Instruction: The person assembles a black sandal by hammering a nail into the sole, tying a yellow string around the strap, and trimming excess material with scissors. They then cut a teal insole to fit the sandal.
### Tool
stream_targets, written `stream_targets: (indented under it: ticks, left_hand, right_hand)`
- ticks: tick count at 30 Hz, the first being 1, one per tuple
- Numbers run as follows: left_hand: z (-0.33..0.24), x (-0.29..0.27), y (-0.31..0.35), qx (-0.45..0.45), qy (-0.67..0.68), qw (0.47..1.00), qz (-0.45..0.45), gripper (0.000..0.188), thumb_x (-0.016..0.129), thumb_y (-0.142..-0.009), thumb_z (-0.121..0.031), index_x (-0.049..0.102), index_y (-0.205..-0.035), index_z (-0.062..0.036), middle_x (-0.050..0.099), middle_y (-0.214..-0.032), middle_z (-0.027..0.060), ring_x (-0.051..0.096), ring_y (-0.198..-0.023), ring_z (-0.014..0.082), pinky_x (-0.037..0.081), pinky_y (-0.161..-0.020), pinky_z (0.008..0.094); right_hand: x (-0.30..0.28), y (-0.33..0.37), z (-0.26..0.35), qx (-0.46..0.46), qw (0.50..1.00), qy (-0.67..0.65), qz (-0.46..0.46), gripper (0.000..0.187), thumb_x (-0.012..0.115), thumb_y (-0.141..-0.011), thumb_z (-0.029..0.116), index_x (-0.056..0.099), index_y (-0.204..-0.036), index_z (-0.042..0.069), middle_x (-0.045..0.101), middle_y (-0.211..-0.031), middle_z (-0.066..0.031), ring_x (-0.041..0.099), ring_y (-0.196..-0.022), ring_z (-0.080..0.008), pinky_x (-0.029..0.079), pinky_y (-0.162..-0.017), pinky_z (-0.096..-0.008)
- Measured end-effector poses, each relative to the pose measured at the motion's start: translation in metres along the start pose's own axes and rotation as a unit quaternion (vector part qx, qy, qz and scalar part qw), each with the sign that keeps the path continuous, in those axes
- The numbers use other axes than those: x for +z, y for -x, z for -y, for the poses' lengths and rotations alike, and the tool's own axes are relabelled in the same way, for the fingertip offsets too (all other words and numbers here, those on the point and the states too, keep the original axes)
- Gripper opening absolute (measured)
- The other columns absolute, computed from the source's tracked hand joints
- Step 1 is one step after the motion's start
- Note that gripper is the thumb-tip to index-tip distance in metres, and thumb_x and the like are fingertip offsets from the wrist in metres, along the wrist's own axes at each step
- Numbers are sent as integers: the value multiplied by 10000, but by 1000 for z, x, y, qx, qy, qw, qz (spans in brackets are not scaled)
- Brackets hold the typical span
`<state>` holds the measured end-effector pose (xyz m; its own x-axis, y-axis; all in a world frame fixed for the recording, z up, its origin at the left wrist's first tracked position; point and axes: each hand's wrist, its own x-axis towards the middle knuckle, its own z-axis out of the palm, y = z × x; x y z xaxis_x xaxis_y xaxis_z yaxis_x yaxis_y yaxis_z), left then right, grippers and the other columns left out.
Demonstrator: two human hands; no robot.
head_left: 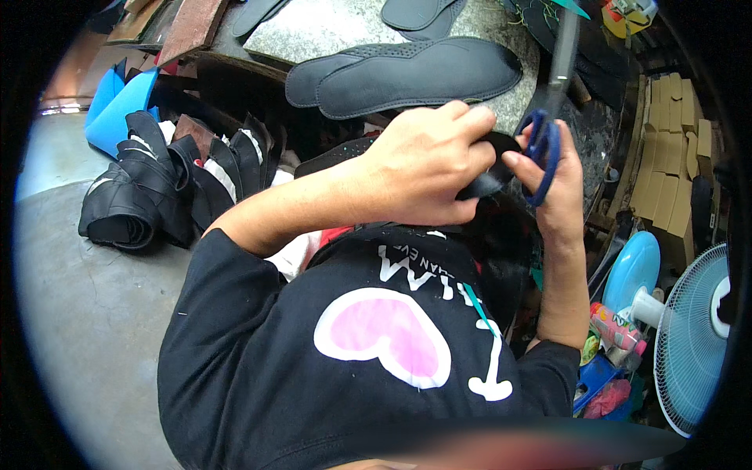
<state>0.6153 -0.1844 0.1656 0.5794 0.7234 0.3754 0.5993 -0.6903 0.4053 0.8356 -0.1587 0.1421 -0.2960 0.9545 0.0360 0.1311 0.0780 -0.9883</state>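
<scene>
My left hand is closed on a black shoe-sole piece in front of my chest; its fingers cover much of it. My right hand grips scissors with blue handles, fingers and thumb through the loops. The scissor blades point up and away from me, apart from the black piece. Just beyond my left hand, two stitched black shoe soles overlap on a speckled stone slab. More black soles lie at the slab's far edge.
At left, rolled bundles of black pieces sit near a folded blue foam sheet. Wooden boards rest beyond. To the right stand a blue fan, a pink bottle and stacked cardboard pieces. A yellow container is at far right.
</scene>
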Motion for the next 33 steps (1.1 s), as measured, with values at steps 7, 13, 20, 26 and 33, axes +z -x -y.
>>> stream_targets:
  ticks: [7,13,20,26,33]
  left_hand:
    - [30,-14,5,-55,0,995,-89,334,782,-635,-195,605,-882,-58,551,-1096,164,607,-968,343,521,-797,396]
    - [46,-16,2,-87,-34,974,-208,380,819,-633,-189,644,-953,-85,533,-1191,186,609,-997,357,516,-845,381]
    - [40,-2,0,-27,15,983,-179,373,797,-608,-145,640,-939,-79,533,-1187,174,628,-933,323,531,-804,370]
    - [41,-6,3,-5,25,987,-160,356,768,-603,-117,639,-931,-71,544,-1188,172,618,-966,322,529,-810,361]
    - [41,-5,3,40,33,997,-54,317,746,-616,-204,615,-864,-56,557,-1081,129,569,-969,313,512,-821,392]
  right_hand:
    - [-16,2,3,28,996,51,-70,345,762,-836,90,505,-1059,33,586,-785,-14,554,-671,-62,451,-631,-195]
    - [-17,53,2,149,966,-154,141,821,616,-773,760,511,-1095,11,622,-754,-75,615,-671,-144,440,-628,-224]
    - [-12,64,-5,176,941,-238,166,831,612,-758,780,524,-1035,1,604,-679,-57,583,-574,-123,448,-553,-229]
    - [-18,63,-1,200,953,-186,133,735,635,-792,719,542,-921,2,524,-594,-17,527,-471,-88,390,-450,-190]
    - [-22,55,-2,188,968,-123,115,587,652,-864,600,540,-916,26,532,-601,-8,512,-472,-76,376,-471,-185]
